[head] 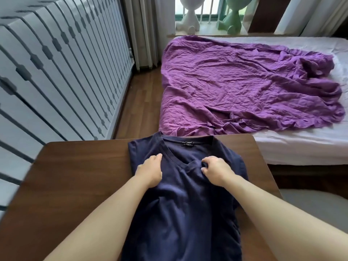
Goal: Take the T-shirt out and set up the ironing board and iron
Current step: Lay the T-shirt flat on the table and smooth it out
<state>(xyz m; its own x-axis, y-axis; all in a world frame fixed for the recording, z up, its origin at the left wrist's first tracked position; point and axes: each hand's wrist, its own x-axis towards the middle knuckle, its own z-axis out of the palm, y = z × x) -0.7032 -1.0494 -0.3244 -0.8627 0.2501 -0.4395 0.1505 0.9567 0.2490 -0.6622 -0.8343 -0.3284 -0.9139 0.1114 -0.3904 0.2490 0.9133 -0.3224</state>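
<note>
While the navy T-shirt [180,213] is lying front-up on the dark wooden table [75,176], collar pointing away from the person, both hands are resting on its chest. The left hand [150,171] is lying palm-down on the fabric just left of the V-neck, its fingers reaching forward and loosely straight, pressing the cloth without grasping it. The right hand [216,171] is sitting just right of the V's point, its fingers curled in and apparently pinching a small fold of the fabric between thumb and fingertips, though blur is making the exact grip hard to read.

The shirt's lower part is running out past the bottom edge of the view, and the two forearms are covering strips of its sides. The neck label [187,143] is showing small white lettering.

Counting: one T-shirt, two hands, one table. Beyond the table a bed [301,144] is carrying one crumpled purple cover [244,87], and two rounded figures, one white [190,16] and one green [233,16], are standing at the window, their tops cut off. A pale slatted panel [56,63] is filling the left side.
</note>
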